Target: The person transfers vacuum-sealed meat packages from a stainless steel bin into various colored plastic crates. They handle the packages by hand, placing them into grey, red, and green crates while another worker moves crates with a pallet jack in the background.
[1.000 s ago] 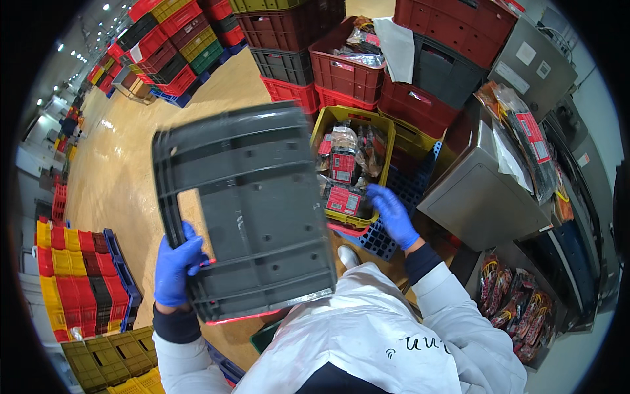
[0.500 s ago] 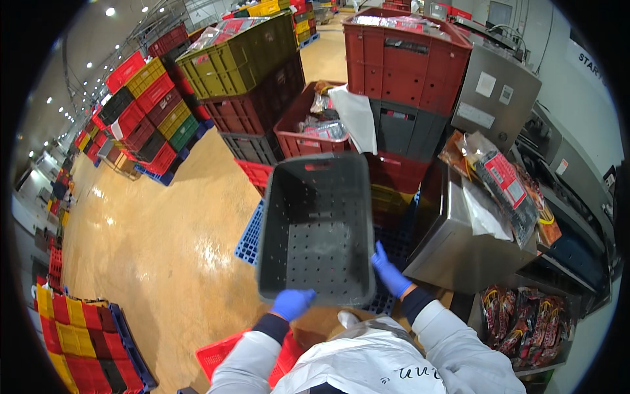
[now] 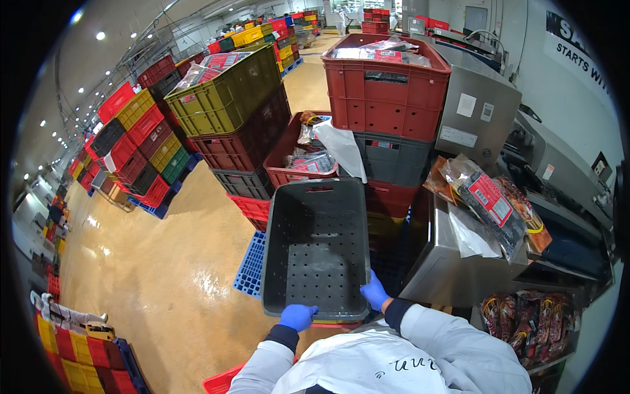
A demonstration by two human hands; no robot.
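Observation:
A dark grey plastic crate point(image 3: 351, 226) with a perforated floor is in front of me, with nothing inside it. My left hand point(image 3: 298, 316) is closed on its near rim, left of the middle. At the near right corner, my right hand point(image 3: 375, 292) grips the side rim. Both hands wear blue gloves. Yellow and red edges peek out below the crate's near end; whether it rests on them I cannot tell. Just beyond its far end stands a dark red crate point(image 3: 279, 154) holding packaged goods, with a white sheet point(image 3: 341, 148) draped over its side.
Tall crate stacks rise ahead, topped by an olive crate point(image 3: 220, 98) and a red crate point(image 3: 384, 98). At right, packaged meat point(image 3: 485, 197) lies on a steel machine point(image 3: 426, 262). A blue pallet point(image 3: 249, 266) shows on the floor. A red crate point(image 3: 223, 381) sits low in front.
The crate has come down slightly and levelled, with coloured edges now showing beneath its near end. My right hand has shifted in to grip the near right corner.

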